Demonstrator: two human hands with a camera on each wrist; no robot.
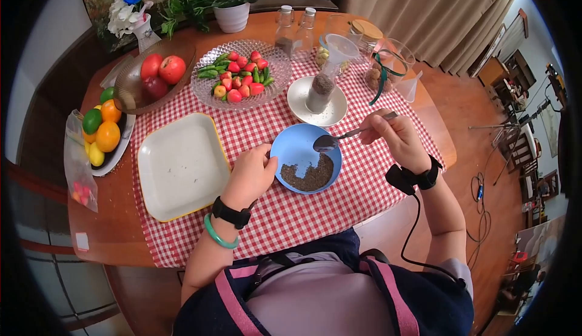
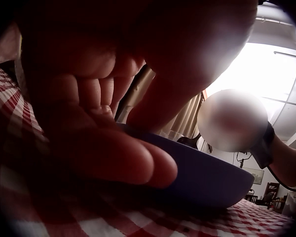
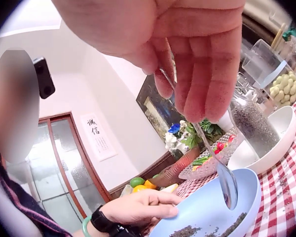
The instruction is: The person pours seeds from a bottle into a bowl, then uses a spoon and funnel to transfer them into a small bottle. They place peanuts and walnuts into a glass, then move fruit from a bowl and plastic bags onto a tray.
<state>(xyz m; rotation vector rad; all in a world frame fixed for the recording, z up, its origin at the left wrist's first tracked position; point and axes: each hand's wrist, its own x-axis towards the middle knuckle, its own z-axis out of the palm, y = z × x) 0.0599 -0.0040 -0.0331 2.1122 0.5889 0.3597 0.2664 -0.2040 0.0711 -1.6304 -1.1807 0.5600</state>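
My left hand (image 1: 250, 172) pinches the near-left rim of a blue bowl (image 1: 285, 145), its thumb at the edge and its fingers against the outer wall in the left wrist view. Dark, fine grains (image 1: 310, 177) lie across the bottom of that bowl. In my right hand (image 1: 397, 137) is a metal spoon (image 3: 228, 186), gripped by the handle, its head low over the bowl. Just behind, a glass bottle (image 3: 255, 127) part-filled with similar grains stands in a white dish (image 1: 297, 100). A clear funnel (image 1: 341, 48) sits in the bottle's mouth.
Left of the bowl lies a white tray (image 1: 182, 169) with a few specks. A glass platter (image 1: 203, 90) of peppers and small red fruit stands behind, beside a fruit bowl (image 1: 130, 87). Two stoppered bottles (image 1: 305, 30) and a ribboned jar (image 1: 397, 63) line the back. A checked cloth (image 1: 254, 233) covers the table.
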